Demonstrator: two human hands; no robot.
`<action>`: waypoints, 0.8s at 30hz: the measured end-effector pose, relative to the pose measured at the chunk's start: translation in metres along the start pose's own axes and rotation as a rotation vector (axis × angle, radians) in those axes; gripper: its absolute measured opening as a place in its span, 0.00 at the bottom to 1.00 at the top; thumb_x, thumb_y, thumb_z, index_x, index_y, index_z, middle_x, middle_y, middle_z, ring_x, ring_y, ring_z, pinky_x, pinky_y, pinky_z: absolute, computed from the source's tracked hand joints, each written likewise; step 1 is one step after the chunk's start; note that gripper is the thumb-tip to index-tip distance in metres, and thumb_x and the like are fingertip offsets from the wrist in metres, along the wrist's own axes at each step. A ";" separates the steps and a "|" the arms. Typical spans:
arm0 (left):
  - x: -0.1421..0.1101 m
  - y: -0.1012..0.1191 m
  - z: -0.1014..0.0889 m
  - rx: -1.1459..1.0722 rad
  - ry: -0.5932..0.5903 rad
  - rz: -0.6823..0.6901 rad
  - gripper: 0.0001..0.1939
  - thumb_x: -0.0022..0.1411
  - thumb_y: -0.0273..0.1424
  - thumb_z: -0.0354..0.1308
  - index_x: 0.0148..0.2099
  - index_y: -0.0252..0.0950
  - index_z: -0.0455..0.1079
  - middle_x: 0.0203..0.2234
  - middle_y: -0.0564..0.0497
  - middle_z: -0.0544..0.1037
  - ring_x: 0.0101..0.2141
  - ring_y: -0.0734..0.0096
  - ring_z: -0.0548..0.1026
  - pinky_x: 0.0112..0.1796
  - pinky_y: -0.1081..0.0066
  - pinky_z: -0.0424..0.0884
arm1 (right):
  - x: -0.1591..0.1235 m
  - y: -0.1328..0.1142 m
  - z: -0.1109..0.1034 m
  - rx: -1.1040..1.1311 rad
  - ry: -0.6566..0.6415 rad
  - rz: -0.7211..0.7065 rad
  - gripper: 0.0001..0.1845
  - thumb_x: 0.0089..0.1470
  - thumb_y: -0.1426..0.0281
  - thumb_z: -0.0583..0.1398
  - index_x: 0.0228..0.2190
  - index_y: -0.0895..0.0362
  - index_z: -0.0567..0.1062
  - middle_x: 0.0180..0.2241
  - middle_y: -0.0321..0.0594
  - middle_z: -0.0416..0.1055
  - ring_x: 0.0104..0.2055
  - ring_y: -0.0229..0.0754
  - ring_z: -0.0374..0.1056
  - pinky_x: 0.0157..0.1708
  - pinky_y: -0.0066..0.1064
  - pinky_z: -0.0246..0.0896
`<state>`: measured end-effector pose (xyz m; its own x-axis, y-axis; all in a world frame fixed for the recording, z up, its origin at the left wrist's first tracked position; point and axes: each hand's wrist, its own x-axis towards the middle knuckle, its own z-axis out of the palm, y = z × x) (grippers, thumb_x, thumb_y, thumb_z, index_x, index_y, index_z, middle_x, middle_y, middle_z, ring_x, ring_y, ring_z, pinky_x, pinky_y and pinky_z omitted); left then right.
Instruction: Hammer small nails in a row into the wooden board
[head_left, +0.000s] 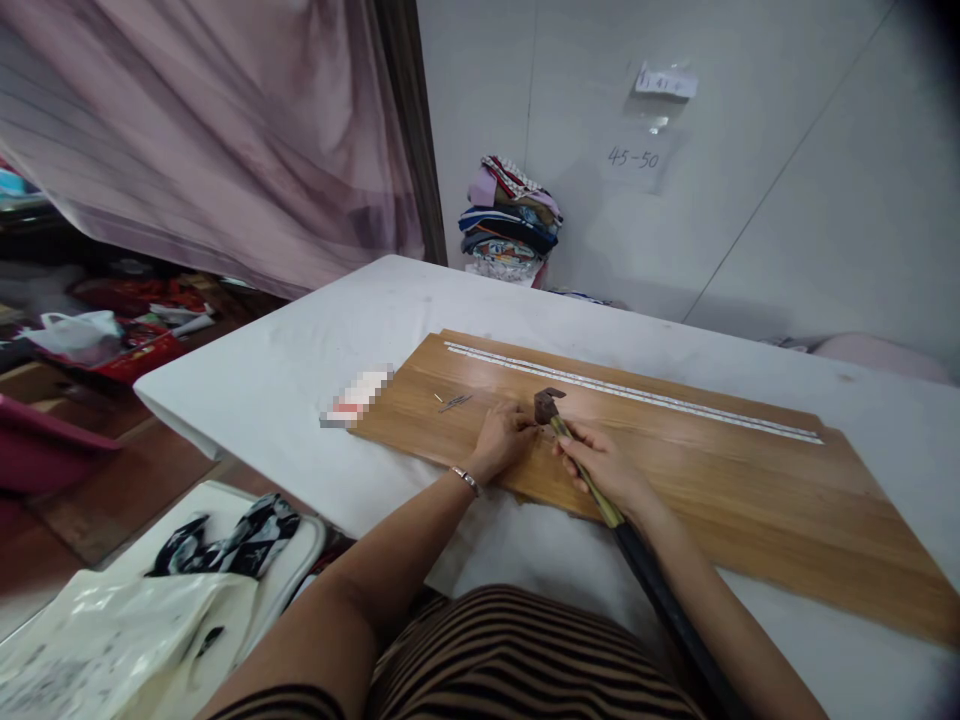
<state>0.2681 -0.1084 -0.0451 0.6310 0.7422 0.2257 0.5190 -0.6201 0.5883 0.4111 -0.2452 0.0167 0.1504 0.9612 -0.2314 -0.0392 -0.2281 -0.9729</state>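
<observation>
The right hand (pixel 596 462) is closed around the handle of a hammer (pixel 546 407), whose dark head sits just left of and beyond that hand, low over a wooden board (pixel 675 475). The left hand (pixel 504 438) rests on the board, its fingertips bunched right beside the hammer head; whether they pinch a nail cannot be told, as the spot is too small and partly covered. A few loose nails (pixel 454 403) lie on the board beyond and to the left of the left hand.

The step in hand looks like hammering at a point by the left fingertips. The next move seems to call for a short, controlled stroke, with those fingers held steady and clear of the head.

As for writing, a sheet (pixel 634 160) on the wall, well beyond the right hand, reads "45-50"; the marks on the smaller paper (pixel 666 83) above it are not legible. The packet (pixel 356 397) on the tabletop (pixel 262 360), left of the left hand, is pixelated, so no brand can be read. Printing on the plastic bag (pixel 127 640) at lower left is too blurred to make out.
</observation>
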 end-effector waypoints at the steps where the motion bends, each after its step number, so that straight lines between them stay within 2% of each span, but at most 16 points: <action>1: 0.000 0.000 0.000 -0.004 0.004 0.004 0.06 0.64 0.28 0.68 0.33 0.39 0.85 0.32 0.48 0.81 0.39 0.64 0.75 0.45 0.65 0.69 | 0.000 0.000 0.000 -0.002 -0.002 0.003 0.19 0.49 0.52 0.66 0.32 0.54 0.74 0.23 0.32 0.66 0.20 0.33 0.57 0.14 0.23 0.51; 10: -0.001 -0.001 0.001 -0.015 0.015 0.030 0.07 0.64 0.28 0.68 0.32 0.38 0.83 0.32 0.49 0.81 0.39 0.64 0.76 0.45 0.65 0.70 | 0.003 0.006 -0.002 -0.027 0.001 -0.001 0.18 0.52 0.53 0.65 0.32 0.54 0.73 0.21 0.30 0.64 0.19 0.33 0.56 0.14 0.24 0.50; 15: -0.003 0.002 0.001 -0.005 0.032 0.018 0.04 0.63 0.29 0.68 0.41 0.39 0.85 0.38 0.47 0.82 0.44 0.60 0.77 0.49 0.62 0.71 | 0.002 0.004 -0.001 -0.034 0.012 0.004 0.18 0.49 0.52 0.65 0.32 0.54 0.73 0.21 0.31 0.64 0.18 0.33 0.55 0.14 0.24 0.50; 19: -0.015 0.001 -0.006 0.062 0.053 -0.027 0.12 0.62 0.30 0.69 0.49 0.38 0.82 0.45 0.45 0.82 0.50 0.55 0.76 0.54 0.58 0.71 | 0.001 0.000 -0.001 -0.002 0.030 -0.002 0.19 0.47 0.52 0.66 0.33 0.55 0.74 0.24 0.33 0.67 0.20 0.33 0.57 0.14 0.24 0.51; 24: -0.037 -0.006 -0.018 0.149 0.044 -0.082 0.07 0.67 0.29 0.62 0.45 0.36 0.80 0.45 0.43 0.80 0.50 0.55 0.76 0.54 0.56 0.70 | -0.003 -0.007 0.004 0.052 0.038 0.000 0.21 0.45 0.52 0.68 0.34 0.55 0.75 0.27 0.34 0.68 0.22 0.32 0.58 0.14 0.23 0.51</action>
<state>0.2311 -0.1272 -0.0431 0.5589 0.8001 0.2179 0.6493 -0.5856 0.4853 0.4074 -0.2460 0.0241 0.1881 0.9543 -0.2322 -0.0901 -0.2186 -0.9716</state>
